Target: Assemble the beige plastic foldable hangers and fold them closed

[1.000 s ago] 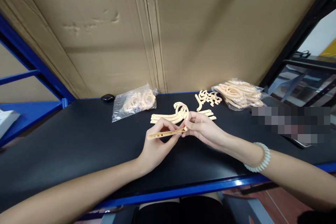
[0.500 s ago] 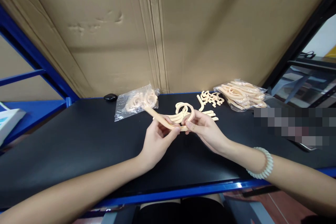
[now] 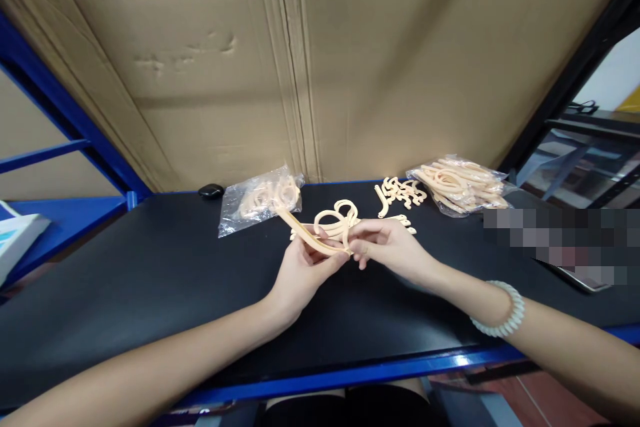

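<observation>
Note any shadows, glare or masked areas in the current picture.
Head view: a soft diagonal shadow crosses the cardboard; head view: a bright glint marks the blue table edge; head view: a pixelated patch lies right of the right hand.

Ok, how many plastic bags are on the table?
2: one bag left of centre toward the back of the table, the other bag at the back right. The pixelated patch might hide more.

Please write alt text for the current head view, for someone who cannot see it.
A person's left hand holds a cream strip while the right hand pinches a curved piece near its end, above a black tabletop. Beyond lie loose pieces and two clear bags.
</observation>
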Available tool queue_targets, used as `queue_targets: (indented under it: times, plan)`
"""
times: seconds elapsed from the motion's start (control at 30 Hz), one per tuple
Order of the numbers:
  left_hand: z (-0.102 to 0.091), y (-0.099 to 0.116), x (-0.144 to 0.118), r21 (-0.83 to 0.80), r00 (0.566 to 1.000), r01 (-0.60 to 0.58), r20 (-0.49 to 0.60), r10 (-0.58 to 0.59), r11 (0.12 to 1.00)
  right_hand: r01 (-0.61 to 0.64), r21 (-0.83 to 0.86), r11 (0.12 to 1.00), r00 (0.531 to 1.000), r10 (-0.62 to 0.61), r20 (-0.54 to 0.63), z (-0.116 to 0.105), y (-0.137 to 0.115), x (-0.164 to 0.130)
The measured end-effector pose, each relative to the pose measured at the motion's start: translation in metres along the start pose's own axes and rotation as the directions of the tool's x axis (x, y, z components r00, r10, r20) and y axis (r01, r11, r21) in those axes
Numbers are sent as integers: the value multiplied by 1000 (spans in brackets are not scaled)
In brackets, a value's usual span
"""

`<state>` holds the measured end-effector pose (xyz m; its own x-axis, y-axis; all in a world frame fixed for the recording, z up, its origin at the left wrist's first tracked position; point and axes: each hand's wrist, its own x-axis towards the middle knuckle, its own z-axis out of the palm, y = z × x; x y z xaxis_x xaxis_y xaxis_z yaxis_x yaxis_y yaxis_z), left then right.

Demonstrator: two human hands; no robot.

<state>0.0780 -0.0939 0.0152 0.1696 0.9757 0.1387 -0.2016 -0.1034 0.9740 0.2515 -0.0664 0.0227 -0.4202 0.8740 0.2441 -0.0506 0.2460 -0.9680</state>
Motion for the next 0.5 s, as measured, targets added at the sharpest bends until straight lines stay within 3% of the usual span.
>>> queue_targets:
  times: [0.07,0.13,0.2,0.27,0.37,0.5]
  plan:
    - [0,-1,1,-26,1000,27,-5,-27,999,79,-228,971,994,-92,-50,-22,-2,8]
    - [0,-3,1,-49,999,50,-15,-51,998,169,-553,816,960,-263,-94,-50,-1,18]
    - [-1,-5,2,-69,998,63,-5,-64,996,245,-779,577,937,-346,39,-79,4,27]
    - [-1,-7,2,-87,997,73,14,-72,994,291,-852,436,935,-320,156,-102,11,34]
    - [-2,-7,3,-95,995,90,40,-87,991,321,-872,370,940,-239,244,-117,23,41]
    - [-3,-8,3,-39,995,92,37,-91,995,325,-868,376,945,-173,279,-118,34,46]
